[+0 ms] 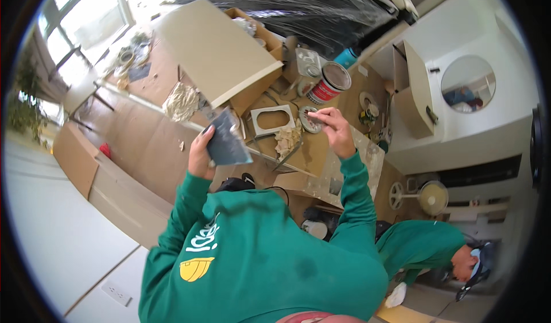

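My left hand (201,152) grips a dark grey, flat sheet that looks like sandpaper (229,142), tilted above the near edge of the work table. To the right, my right hand (336,130) is closed in a pinch over a round white lid or dish (310,125). Whatever small thing may be between those fingertips is too small to name. Left of the lid lies a white plate with an oval opening (256,124). Crumpled tan paper (287,141) sits just below it. Behind them stands a paint can with a red label (328,84).
A large beige panel (201,47) lies over a cardboard box beyond my left hand. Beside it is a crumpled cream cloth (182,102). A co-worker in green (422,245) bends at the right. A fan (433,198) and a blue bottle (345,58) stand further off.
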`<state>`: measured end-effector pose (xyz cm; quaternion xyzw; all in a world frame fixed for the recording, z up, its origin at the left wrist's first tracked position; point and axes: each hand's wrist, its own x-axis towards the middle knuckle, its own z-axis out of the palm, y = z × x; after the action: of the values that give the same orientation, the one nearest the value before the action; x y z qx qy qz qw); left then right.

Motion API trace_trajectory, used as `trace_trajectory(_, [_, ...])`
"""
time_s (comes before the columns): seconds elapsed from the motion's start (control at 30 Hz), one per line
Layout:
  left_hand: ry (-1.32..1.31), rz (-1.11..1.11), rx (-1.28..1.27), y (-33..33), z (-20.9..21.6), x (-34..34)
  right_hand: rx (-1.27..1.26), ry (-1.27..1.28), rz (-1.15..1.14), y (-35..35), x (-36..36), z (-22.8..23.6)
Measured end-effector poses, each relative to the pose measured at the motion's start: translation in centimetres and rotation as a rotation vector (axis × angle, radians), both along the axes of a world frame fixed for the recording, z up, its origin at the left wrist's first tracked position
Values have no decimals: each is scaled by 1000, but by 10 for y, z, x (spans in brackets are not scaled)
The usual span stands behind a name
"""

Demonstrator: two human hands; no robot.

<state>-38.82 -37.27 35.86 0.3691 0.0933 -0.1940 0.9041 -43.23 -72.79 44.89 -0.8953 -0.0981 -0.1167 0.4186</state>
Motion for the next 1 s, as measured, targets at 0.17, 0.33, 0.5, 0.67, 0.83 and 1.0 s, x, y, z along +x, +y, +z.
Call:
trace_trajectory(0.17, [-59, -135, -148, 23, 52, 18, -485, -442, 143, 124, -4, 62])
trace_trajectory(0.33, [-93, -203, -210, 62, 80, 13, -674, -691, 227, 188, 6, 60])
trace_trajectory(0.5, [-79, -199, -210, 100, 65, 14, -788, -686, 228, 209, 3, 74])
trace_trajectory(0.67, [-210, -156, -104, 122, 62, 19, -821, -657, 285, 251, 4, 112])
trace_trajectory(0.83, [-311, -79, 61, 129, 65, 18, -910, -521, 361, 259, 3, 114])
trace_trajectory(1.0, [-274, -100, 57, 122, 72, 19, -922, -489, 370, 263, 0, 122])
